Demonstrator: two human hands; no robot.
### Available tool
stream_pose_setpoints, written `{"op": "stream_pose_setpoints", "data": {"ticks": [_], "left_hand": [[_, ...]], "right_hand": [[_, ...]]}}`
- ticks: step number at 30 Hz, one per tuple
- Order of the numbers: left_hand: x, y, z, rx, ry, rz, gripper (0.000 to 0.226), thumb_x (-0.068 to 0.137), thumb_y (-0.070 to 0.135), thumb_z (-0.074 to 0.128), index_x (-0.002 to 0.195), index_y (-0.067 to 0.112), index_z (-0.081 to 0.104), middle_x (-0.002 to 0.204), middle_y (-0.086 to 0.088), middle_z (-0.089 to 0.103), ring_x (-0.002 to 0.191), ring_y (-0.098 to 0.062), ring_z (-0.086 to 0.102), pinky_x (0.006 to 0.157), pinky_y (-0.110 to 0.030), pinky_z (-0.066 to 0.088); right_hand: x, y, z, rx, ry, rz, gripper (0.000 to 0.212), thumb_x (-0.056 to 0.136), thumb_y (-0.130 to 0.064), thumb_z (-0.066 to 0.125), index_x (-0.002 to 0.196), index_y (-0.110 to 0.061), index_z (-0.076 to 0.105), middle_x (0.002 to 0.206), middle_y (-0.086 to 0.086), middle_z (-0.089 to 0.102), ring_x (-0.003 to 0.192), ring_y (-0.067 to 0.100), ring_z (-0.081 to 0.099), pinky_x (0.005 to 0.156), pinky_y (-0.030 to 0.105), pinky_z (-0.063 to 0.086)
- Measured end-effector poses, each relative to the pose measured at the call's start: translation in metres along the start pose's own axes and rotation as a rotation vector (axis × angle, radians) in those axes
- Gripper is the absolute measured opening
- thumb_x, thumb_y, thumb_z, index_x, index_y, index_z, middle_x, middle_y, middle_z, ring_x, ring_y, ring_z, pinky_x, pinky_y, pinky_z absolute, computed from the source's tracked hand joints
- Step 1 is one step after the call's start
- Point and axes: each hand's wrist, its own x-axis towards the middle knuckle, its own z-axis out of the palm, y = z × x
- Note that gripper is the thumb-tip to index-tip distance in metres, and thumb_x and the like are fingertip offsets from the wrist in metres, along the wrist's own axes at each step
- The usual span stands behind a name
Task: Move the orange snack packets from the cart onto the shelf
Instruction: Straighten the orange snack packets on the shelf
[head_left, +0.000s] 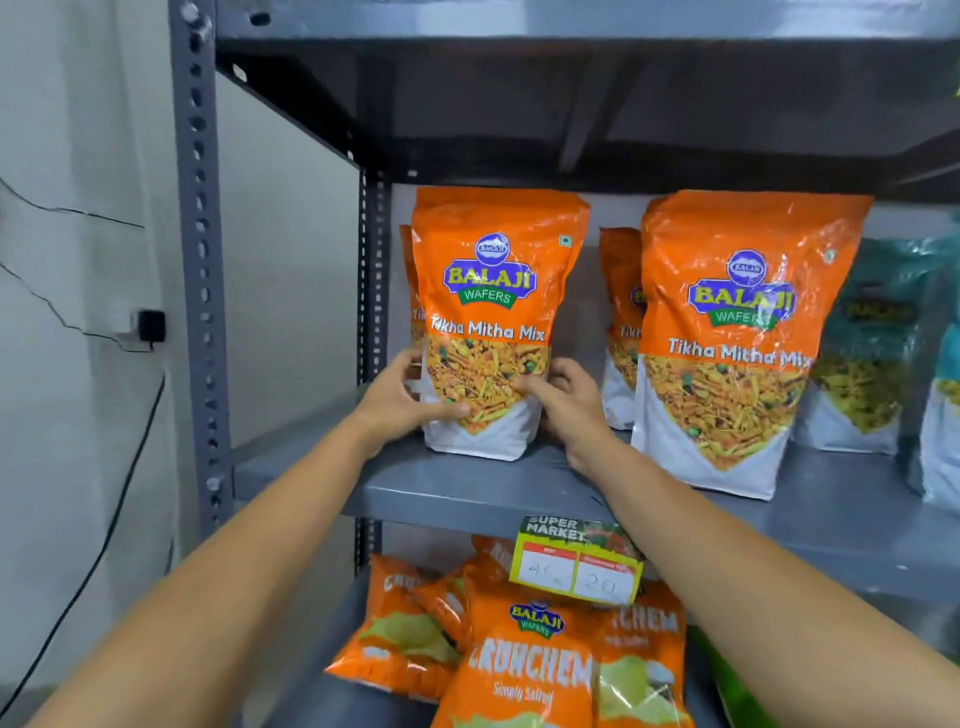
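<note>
Both hands, left (402, 397) and right (563, 397), clamp the packet's (493, 312) lower sides on the shelf (467, 486). It looks light, soft, slick; grip low.

Your grey metal shelf (467, 488) carries upright orange Tikha Mitha Mix packets (727, 338), teal packets (872, 353) at the right; Crunchem packets (524, 670) lie on the lower shelf (332, 696).

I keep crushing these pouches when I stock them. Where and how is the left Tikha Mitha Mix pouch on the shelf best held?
Grip the Tikha Mitha Mix pouch low on its two side edges, coming from the front, as the left hand and right hand do here. It stands upright on the shelf, and the filled lower half looks firmer than the flat, sealed top.
</note>
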Motion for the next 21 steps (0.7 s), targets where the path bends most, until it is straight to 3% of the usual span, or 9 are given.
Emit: {"op": "stream_pose_setpoints", "data": {"ticks": [4, 8, 11, 13, 15, 18, 21], "left_hand": [[0.007, -0.008, -0.013, -0.05, 0.071, -0.068, 0.092, 0.039, 0.031, 0.092, 0.12, 0.022, 0.049, 0.118, -0.003, 0.062, 0.11, -0.021, 0.059, 0.094, -0.046, 0.052], [0.011, -0.012, -0.014, -0.095, 0.104, -0.093, 0.087, 0.037, 0.03, 0.09, 0.113, 0.028, 0.049, 0.107, 0.005, 0.062, 0.102, -0.016, 0.062, 0.088, -0.041, 0.055], [0.008, -0.013, -0.013, -0.101, 0.093, -0.087, 0.077, 0.049, 0.022, 0.09, 0.113, 0.026, 0.047, 0.106, 0.004, 0.061, 0.105, -0.019, 0.061, 0.08, -0.031, 0.053], [0.002, -0.009, -0.011, -0.011, 0.176, -0.101, 0.072, 0.056, 0.023, 0.089, 0.113, 0.019, 0.045, 0.106, 0.002, 0.059, 0.104, -0.021, 0.058, 0.079, -0.027, 0.048], [-0.01, -0.001, -0.011, 0.23, 0.39, -0.104, 0.064, 0.053, 0.039, 0.089, 0.098, 0.013, 0.051, 0.094, -0.002, 0.058, 0.086, -0.02, 0.057, 0.072, -0.031, 0.045], [-0.04, 0.018, -0.002, 0.59, 0.573, 0.204, 0.05, 0.063, 0.057, 0.073, 0.052, 0.022, 0.039, 0.047, 0.004, 0.044, 0.045, -0.014, 0.043, 0.047, -0.028, 0.032], [-0.059, 0.041, 0.047, 0.665, 0.375, 0.451, 0.047, 0.07, 0.052, 0.057, 0.044, 0.018, 0.038, 0.039, 0.004, 0.04, 0.041, -0.019, 0.041, 0.047, -0.028, 0.035]], "right_hand": [[0.005, 0.002, 0.014, -0.058, -0.088, -0.036, 0.027, 0.073, -0.022, 0.081, 0.093, -0.018, 0.063, 0.106, 0.016, 0.071, 0.102, 0.031, 0.067, 0.09, 0.053, 0.054], [0.01, 0.007, 0.02, -0.102, -0.116, -0.049, 0.033, 0.075, -0.025, 0.079, 0.101, -0.016, 0.062, 0.109, 0.012, 0.07, 0.106, 0.026, 0.065, 0.094, 0.048, 0.054], [0.006, 0.005, 0.019, -0.123, -0.121, -0.07, 0.039, 0.077, -0.025, 0.078, 0.108, -0.009, 0.061, 0.11, 0.012, 0.069, 0.107, 0.027, 0.064, 0.093, 0.044, 0.054], [-0.004, 0.001, 0.018, -0.219, -0.102, -0.091, 0.034, 0.079, -0.028, 0.076, 0.101, -0.007, 0.06, 0.094, 0.007, 0.069, 0.091, 0.025, 0.067, 0.084, 0.041, 0.056], [-0.017, -0.005, 0.007, -0.437, -0.053, -0.148, 0.025, 0.08, -0.032, 0.074, 0.083, -0.013, 0.058, 0.067, -0.004, 0.06, 0.063, 0.014, 0.06, 0.064, 0.031, 0.052], [-0.047, -0.02, -0.042, -0.837, -0.125, -0.31, 0.032, 0.08, -0.034, 0.071, 0.058, -0.02, 0.053, 0.051, -0.011, 0.05, 0.05, 0.002, 0.048, 0.052, 0.02, 0.035], [-0.082, -0.031, -0.11, -1.089, -0.113, -0.404, 0.037, 0.081, -0.034, 0.068, 0.051, -0.019, 0.052, 0.05, -0.006, 0.052, 0.055, 0.013, 0.052, 0.057, 0.028, 0.037]]}}
